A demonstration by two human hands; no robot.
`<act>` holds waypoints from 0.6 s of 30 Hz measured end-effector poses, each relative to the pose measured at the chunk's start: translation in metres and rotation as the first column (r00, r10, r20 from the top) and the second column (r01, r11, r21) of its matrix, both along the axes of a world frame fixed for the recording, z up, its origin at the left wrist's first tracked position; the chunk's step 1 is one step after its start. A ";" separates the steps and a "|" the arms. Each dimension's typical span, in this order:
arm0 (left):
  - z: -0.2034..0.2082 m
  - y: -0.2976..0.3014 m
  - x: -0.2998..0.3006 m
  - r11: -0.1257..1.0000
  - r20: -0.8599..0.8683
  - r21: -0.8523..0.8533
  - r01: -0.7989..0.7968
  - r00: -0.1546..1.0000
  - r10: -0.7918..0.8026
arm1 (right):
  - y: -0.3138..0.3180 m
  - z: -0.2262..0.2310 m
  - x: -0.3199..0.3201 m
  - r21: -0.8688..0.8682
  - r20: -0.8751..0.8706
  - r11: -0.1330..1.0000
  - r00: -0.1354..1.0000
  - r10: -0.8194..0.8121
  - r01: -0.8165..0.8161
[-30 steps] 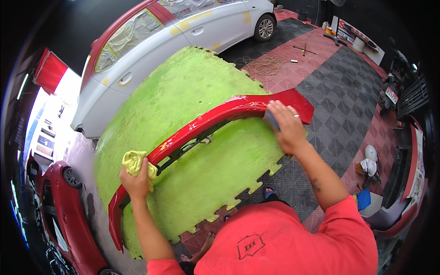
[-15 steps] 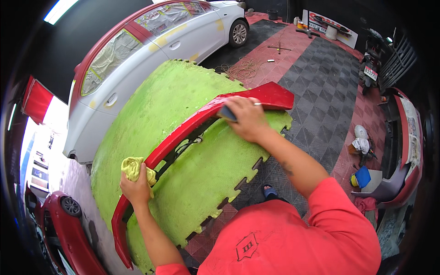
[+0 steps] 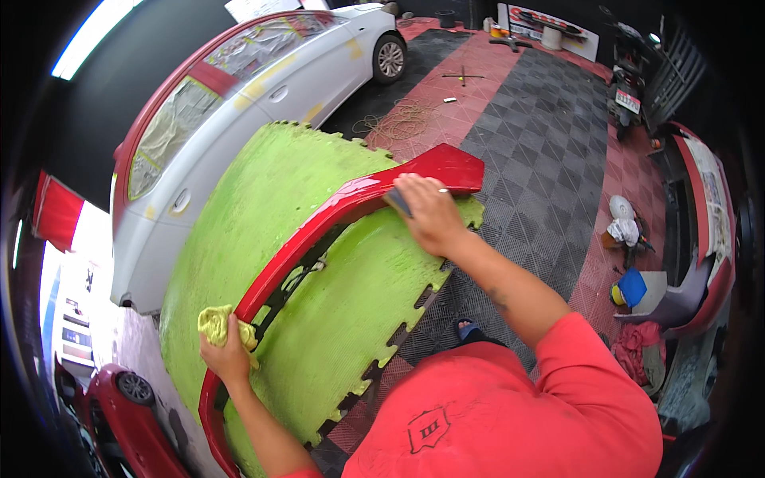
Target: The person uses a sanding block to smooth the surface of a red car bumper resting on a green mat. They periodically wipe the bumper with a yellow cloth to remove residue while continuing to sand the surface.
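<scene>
From head view: hold dark pad (image 3: 398, 201) flat, gripped in right hand (image 3: 431, 212), probably best with light, even strokes following the curve; brace red trim piece (image 3: 315, 215) with left hand (image 3: 229, 358), closed around yellow cloth (image 3: 213, 323). Stretches over green mat (image 3: 231, 209), long, arched, glossy, dark along inner edge.

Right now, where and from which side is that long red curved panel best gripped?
Probably toward each end of the red panel, from inside its curve, where the person stands: it is long and bowed, so a single hold might let it tip.
</scene>
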State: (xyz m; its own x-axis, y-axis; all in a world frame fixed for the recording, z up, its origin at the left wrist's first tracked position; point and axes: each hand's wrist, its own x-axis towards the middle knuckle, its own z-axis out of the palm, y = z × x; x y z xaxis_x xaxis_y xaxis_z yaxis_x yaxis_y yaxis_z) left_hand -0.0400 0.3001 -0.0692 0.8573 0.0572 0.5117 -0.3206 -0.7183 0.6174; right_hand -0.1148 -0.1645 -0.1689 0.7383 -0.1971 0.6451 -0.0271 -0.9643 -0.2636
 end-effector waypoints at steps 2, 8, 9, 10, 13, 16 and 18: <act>0.004 -0.006 -0.001 0.997 -0.016 -0.064 0.035 0.999 -0.036 | -0.009 0.005 -0.005 0.040 -0.052 0.997 0.997 0.065 -0.063; -0.001 0.000 0.001 0.990 -0.053 -0.117 0.072 0.995 -0.079 | -0.087 -0.014 -0.070 0.133 -0.302 0.987 0.952 -0.043 0.086; -0.001 0.001 0.001 0.992 -0.054 -0.098 0.079 0.995 -0.084 | -0.105 -0.021 -0.078 0.163 -0.310 0.983 0.950 -0.032 0.086; 0.000 0.000 0.003 0.993 -0.053 -0.078 0.088 0.994 -0.092 | -0.121 -0.026 -0.083 0.194 -0.316 0.977 0.949 -0.023 0.088; -0.002 -0.002 0.001 0.990 -0.044 -0.114 0.081 0.995 -0.087 | -0.126 -0.031 -0.078 0.154 -0.279 0.988 0.960 0.011 0.033; -0.003 0.003 0.003 0.985 -0.094 -0.165 0.042 0.994 -0.058 | -0.108 -0.022 -0.087 0.112 -0.211 0.983 0.963 0.169 -0.148; -0.009 0.017 0.009 0.987 -0.083 -0.152 0.052 0.994 -0.065 | -0.112 -0.012 -0.095 0.149 -0.226 0.968 0.946 0.231 -0.201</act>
State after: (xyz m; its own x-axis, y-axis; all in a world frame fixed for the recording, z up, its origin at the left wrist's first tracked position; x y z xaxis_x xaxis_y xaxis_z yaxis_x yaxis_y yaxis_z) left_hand -0.0314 0.3170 -0.0777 0.9023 0.0760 0.4244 -0.2996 -0.5973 0.7439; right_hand -0.2096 -0.2765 -0.1812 0.9014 -0.0817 0.4251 0.1015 -0.9147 -0.3911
